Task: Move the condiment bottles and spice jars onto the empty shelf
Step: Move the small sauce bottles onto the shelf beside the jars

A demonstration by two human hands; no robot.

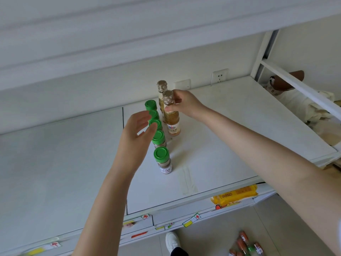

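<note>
Several green-capped spice jars stand in a row running away from me on the white shelf. Right of the row stand two gold-capped condiment bottles, a near bottle and a far bottle behind it. My right hand pinches the cap and neck of the near bottle, which rests upright on the shelf. My left hand hovers with fingers spread at a middle jar of the row; whether it touches it I cannot tell.
An upper shelf board hangs close overhead. A yellow snack packet lies on the shelf below. Several orange-capped bottles lie on the floor by my white shoe. A shelf upright stands at the right.
</note>
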